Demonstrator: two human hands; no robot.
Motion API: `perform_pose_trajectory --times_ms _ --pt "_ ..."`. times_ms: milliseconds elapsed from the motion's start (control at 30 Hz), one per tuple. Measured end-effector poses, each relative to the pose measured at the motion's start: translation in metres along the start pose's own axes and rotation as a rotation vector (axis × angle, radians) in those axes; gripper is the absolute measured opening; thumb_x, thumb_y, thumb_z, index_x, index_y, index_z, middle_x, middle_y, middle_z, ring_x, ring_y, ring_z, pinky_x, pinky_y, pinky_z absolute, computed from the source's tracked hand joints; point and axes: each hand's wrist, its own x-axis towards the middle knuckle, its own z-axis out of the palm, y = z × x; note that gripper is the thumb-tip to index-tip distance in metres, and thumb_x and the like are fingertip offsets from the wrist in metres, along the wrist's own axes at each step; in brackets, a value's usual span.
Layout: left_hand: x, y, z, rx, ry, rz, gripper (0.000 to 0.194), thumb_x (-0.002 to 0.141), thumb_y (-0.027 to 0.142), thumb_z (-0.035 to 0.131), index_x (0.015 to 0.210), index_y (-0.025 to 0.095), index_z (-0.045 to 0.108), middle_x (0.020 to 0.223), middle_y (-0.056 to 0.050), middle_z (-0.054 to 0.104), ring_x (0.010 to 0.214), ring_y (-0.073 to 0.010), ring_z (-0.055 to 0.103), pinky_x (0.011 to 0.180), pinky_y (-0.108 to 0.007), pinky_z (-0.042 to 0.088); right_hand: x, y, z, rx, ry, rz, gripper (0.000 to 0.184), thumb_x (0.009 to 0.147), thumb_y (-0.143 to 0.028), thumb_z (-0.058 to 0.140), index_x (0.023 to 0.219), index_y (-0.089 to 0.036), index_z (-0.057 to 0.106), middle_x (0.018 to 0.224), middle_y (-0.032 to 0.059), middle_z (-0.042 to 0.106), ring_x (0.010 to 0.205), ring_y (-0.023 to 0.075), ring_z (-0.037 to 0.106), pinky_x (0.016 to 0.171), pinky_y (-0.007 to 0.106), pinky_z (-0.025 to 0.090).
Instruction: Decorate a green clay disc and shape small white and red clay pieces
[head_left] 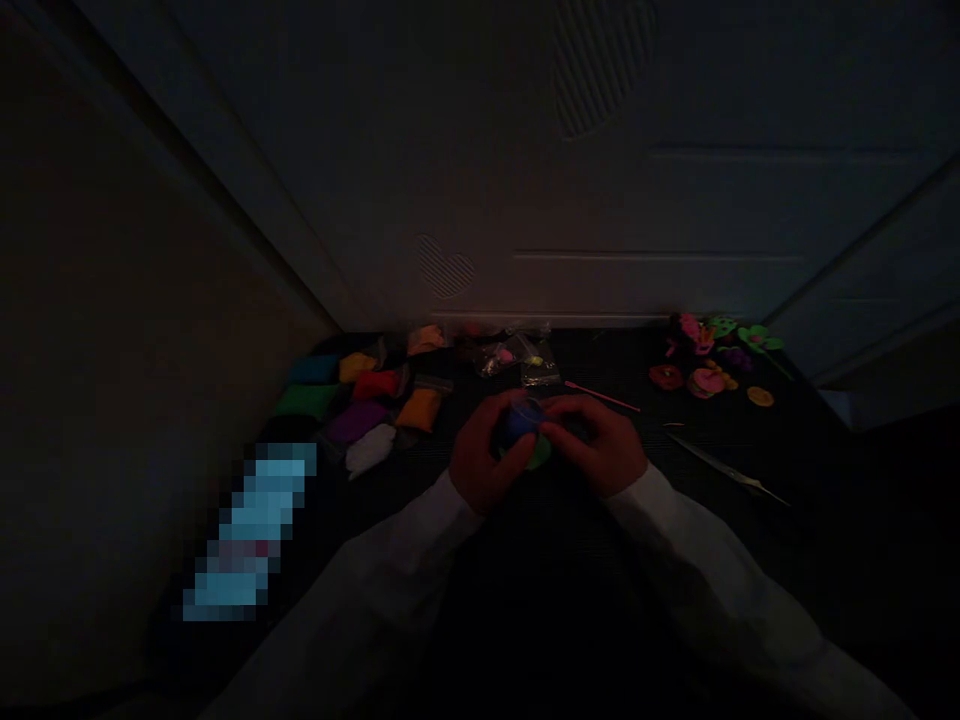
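Note:
In dim light, a small blue lump (523,418) in what looks like a see-through bag is between my two hands at the middle of the table. My left hand (484,452) is closed around its left side, the thumb in front. From the right, the fingers and thumb of my right hand (598,445) pinch the bag's edge. A green piece (538,455) shows just below the blue lump; whether it is held or lies on the table, I cannot tell. Behind my right hand lies a thin pink stick tool (602,396).
Several bags of coloured clay, among them an orange one (420,409) and a white one (370,450), lie at left. Small clear packets (538,362) sit by the back panel. Clay flowers (709,380) and scissors (727,470) are at right. A blurred bright screen (251,530) glows front left.

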Motion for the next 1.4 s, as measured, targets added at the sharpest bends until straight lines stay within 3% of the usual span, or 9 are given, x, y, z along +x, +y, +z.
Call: perform_pose_trajectory --times_ms 100,267,467,600,767,933,1100,1233,1400 --pt "0.004 0.002 -0.004 -0.086 -0.006 -0.072 0.029 0.088 0.031 0.05 0.109 0.018 0.063 0.106 -0.009 0.069 0.096 -0.0197 0.066 0.083 -0.032 0.055 0.001 0.0 -0.003 0.007 0.017 0.007 0.01 0.079 -0.032 0.065 0.082 -0.022 0.064 0.093 0.0045 0.074 0.087 0.0192 0.07 0.08 0.036 0.055" --pt "0.011 0.004 -0.008 -0.138 0.004 -0.148 0.021 0.081 0.033 0.062 0.093 0.018 0.072 0.099 -0.006 0.073 0.092 -0.0198 0.069 0.082 -0.031 0.057 0.001 0.002 -0.007 -0.008 0.039 -0.007 0.008 0.081 -0.03 0.064 0.083 -0.023 0.065 0.093 0.0033 0.074 0.091 0.0198 0.07 0.086 0.038 0.053" --pt "0.01 0.006 -0.01 -0.149 0.027 -0.143 0.015 0.08 0.026 0.063 0.089 0.02 0.074 0.099 -0.004 0.074 0.094 -0.0191 0.069 0.088 -0.033 0.056 0.001 0.004 -0.006 -0.047 0.025 -0.048 0.028 0.08 -0.03 0.064 0.107 -0.023 0.059 0.101 0.0064 0.072 0.093 0.0199 0.069 0.085 0.038 0.054" --pt "0.008 0.005 -0.01 -0.161 0.029 -0.117 0.013 0.08 0.024 0.062 0.085 0.021 0.074 0.098 -0.004 0.074 0.093 -0.0186 0.068 0.089 -0.034 0.055 0.003 0.0 -0.006 -0.107 -0.019 -0.092 0.011 0.08 -0.026 0.062 0.09 -0.024 0.067 0.097 0.0052 0.073 0.095 0.0214 0.068 0.091 0.042 0.051" --pt "0.009 0.003 -0.009 -0.187 0.027 -0.144 0.012 0.079 0.026 0.062 0.082 0.021 0.073 0.095 -0.004 0.074 0.091 -0.0187 0.069 0.088 -0.035 0.055 0.004 -0.003 -0.008 -0.124 -0.014 -0.089 0.009 0.08 -0.025 0.061 0.086 -0.024 0.068 0.091 0.0046 0.072 0.09 0.0211 0.067 0.089 0.042 0.05" --pt "0.011 0.0 -0.007 -0.237 0.047 -0.225 0.024 0.084 0.037 0.057 0.089 0.017 0.071 0.096 -0.007 0.074 0.092 -0.0201 0.068 0.083 -0.035 0.056 0.004 -0.003 -0.012 -0.082 0.047 0.012 0.01 0.081 -0.031 0.062 0.084 -0.022 0.066 0.079 0.0028 0.071 0.073 0.0183 0.067 0.069 0.034 0.054" --pt "0.009 -0.003 -0.001 -0.304 -0.1 -0.197 0.046 0.077 0.049 0.062 0.11 0.016 0.063 0.107 -0.01 0.072 0.093 -0.0226 0.069 0.077 -0.033 0.058 0.002 0.0 -0.009 -0.025 0.076 0.048 0.016 0.084 -0.036 0.058 0.081 -0.021 0.063 0.071 0.001 0.069 0.064 0.0157 0.066 0.06 0.03 0.053" --pt "0.005 -0.005 0.0 -0.232 -0.127 -0.174 0.046 0.074 0.044 0.068 0.11 0.017 0.061 0.102 -0.01 0.072 0.089 -0.0231 0.069 0.075 -0.034 0.057 0.001 0.0 -0.009 -0.038 0.06 -0.031 0.024 0.085 -0.034 0.057 0.107 -0.025 0.059 0.087 0.0025 0.068 0.075 0.0161 0.066 0.068 0.032 0.055" --pt "0.009 -0.005 -0.01 -0.053 -0.076 -0.067 0.04 0.072 0.034 0.071 0.108 0.019 0.061 0.109 -0.008 0.068 0.101 -0.0237 0.063 0.091 -0.041 0.05 0.003 -0.002 -0.014 -0.139 0.007 -0.169 0.017 0.081 -0.028 0.061 0.098 -0.026 0.065 0.1 0.0056 0.068 0.097 0.0223 0.062 0.086 0.041 0.051"
